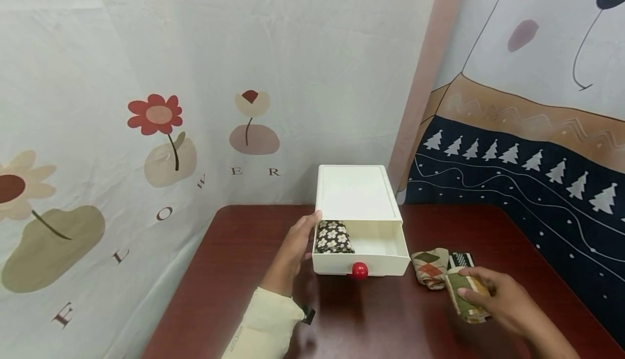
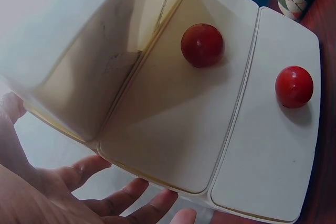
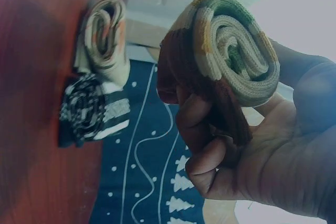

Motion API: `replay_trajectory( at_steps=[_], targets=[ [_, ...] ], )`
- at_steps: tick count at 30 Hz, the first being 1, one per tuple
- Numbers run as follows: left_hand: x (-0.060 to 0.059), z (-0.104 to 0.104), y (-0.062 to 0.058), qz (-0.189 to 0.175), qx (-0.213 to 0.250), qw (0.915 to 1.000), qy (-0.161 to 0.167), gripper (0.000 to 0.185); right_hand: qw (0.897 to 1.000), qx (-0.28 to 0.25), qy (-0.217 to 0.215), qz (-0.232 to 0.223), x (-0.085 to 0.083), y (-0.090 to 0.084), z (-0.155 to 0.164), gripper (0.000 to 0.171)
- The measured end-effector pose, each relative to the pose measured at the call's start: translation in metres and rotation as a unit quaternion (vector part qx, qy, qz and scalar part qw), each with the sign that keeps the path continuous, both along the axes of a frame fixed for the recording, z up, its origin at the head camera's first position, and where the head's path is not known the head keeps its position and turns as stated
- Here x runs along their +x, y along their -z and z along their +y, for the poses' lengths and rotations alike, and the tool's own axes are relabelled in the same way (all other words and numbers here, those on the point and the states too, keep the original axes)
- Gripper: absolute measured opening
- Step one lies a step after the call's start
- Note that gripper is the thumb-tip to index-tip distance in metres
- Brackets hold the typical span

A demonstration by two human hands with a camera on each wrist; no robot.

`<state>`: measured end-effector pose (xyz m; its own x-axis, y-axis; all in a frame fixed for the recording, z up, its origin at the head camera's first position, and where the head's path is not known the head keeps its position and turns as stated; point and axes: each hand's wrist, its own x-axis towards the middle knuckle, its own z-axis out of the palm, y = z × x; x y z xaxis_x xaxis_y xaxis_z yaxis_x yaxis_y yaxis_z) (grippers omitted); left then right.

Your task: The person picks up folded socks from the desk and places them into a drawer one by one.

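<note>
My right hand (image 1: 510, 296) grips a rolled sock (image 3: 239, 59) in green, cream, yellow and brown, held up off the table. Close by lie a rolled argyle sock (image 1: 429, 268) in beige, green and orange and a black-and-white rolled sock (image 1: 461, 260). A white drawer unit (image 1: 356, 192) has its top drawer (image 1: 334, 265) pulled out. Inside that drawer, at the left, is a black sock with white flowers (image 1: 334, 236). My left hand (image 1: 294, 244) rests against the unit's left side, its fingers (image 2: 126, 195) extended along the wall.
Two lower drawers with red knobs (image 2: 294, 86) are closed. The unit stands near the back of a dark red table (image 1: 263, 229). Behind hangs a pale flower-print cloth (image 1: 303, 66), and a navy tree-print cloth (image 1: 512, 177) covers the right side.
</note>
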<state>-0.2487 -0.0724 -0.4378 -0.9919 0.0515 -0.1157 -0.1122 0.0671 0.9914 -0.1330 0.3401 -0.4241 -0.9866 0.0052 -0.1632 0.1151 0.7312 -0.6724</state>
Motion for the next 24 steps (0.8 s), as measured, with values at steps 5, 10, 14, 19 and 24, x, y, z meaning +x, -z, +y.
replay_trajectory(
  at_steps=[5, 10, 14, 19, 24],
  targets=[
    [0.002, 0.000, -0.001, -0.001, -0.002, 1.0000, -0.002, 0.072, 1.000, -0.010, 0.003, 0.010, -0.002, -0.010, -0.007, 0.061],
    [0.001, 0.001, -0.002, -0.005, 0.004, 1.0000, -0.004, 0.070, 0.999, -0.020, -0.009, 0.033, -0.005, -0.018, -0.014, 0.058],
    [0.001, 0.001, -0.002, -0.006, 0.004, 1.0000, -0.003, 0.070, 0.998, -0.036, -0.016, 0.043, -0.007, -0.023, -0.020, 0.057],
    [0.003, 0.001, -0.001, -0.005, 0.005, 1.0000, 0.000, 0.070, 0.998, -0.019, -0.013, 0.058, -0.010, -0.032, -0.025, 0.058],
    [0.003, 0.000, -0.002, -0.003, 0.003, 1.0000, -0.004, 0.071, 0.998, -0.008, -0.005, 0.066, -0.016, -0.043, -0.032, 0.061]
  ],
)
